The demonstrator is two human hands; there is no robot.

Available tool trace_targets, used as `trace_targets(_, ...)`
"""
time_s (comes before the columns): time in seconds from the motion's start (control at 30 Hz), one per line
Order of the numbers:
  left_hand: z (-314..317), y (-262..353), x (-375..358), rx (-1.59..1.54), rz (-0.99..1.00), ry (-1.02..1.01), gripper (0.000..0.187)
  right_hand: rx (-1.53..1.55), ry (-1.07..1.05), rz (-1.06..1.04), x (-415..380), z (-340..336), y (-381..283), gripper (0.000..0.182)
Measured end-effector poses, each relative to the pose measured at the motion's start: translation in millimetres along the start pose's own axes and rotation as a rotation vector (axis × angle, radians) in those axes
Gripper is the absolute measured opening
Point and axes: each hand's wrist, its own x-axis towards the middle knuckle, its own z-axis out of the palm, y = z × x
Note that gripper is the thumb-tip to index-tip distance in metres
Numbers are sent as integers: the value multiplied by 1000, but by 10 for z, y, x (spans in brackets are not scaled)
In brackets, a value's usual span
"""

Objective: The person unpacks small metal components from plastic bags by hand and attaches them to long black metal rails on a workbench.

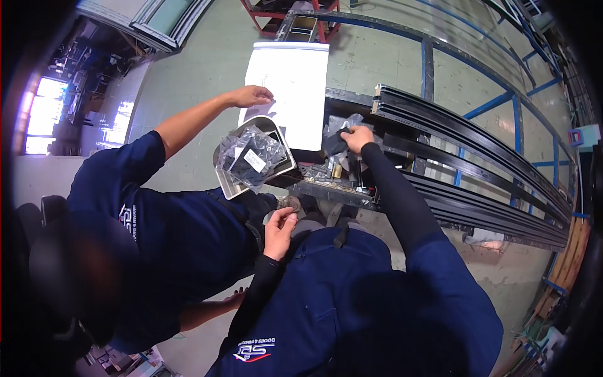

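Note:
My right hand [358, 138] pinches a dark piece [337, 142] that lies in or against a clear plastic bag [352, 122], just right of the white paper sheet [286, 81]. My left hand [280, 234] hovers before my body with its fingers loosely curled, and I see nothing in it. Left of my hands, a co-worker's hand [250, 96] rests by the sheet's left edge. Below that hand sits a light grey bin [287, 164] holding clear bags of dark parts [252, 157]. One bag carries a white label.
Small metal parts [337, 171] lie on the bench below my right hand. Long black profiles [477, 135] stretch to the right over a blue metal frame [490, 107]. A co-worker in navy [182, 232] stands close at my left. A red cart [257, 12] is behind the sheet.

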Motion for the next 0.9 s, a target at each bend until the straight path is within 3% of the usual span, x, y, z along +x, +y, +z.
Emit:
trace_targets(0.03, 15, 3, 2, -24, 3, -1, 29, 94, -55, 9, -139, -73, -50, 45)
trace_targets(0.07, 31, 15, 22, -52, -22, -24, 31, 45, 19, -81, -327, -118, -91, 46)
trace_targets(0.13, 86, 67, 107, -110, -70, -64, 35, 193, 55, -172, -829, -384, -265, 40)
trace_targets(0.33, 568, 102, 714, -172, -146, -19, 76, 535, -176, -249, -1996, -1161, -658, 27)
trace_targets(0.4, 764, 282, 757, -246, -303, -203, 80, 666, -189, -223, -2220, -1218, -638, 26)
trace_targets(0.47, 815, 194, 869, -322, -333, -576, 65, 632, -172, -309, -2349, -1294, -526, 27)
trace_targets(0.53, 953, 274, 777, -259, -244, -699, 57, 740, -228, -176, -2481, -1406, -404, 28)
trace_targets(0.6, 1049, 327, 675, -208, -233, -732, 55, 864, -333, -41, -2551, -1486, -275, 29)
trace_targets(0.73, 1098, 233, 606, -78, -127, -779, 51, 713, -477, -150, -2611, -1597, -128, 33)
trace_targets(0.9, 1008, 178, 635, 38, -32, -745, 36, 989, -577, -140, -2587, -1717, -168, 31)
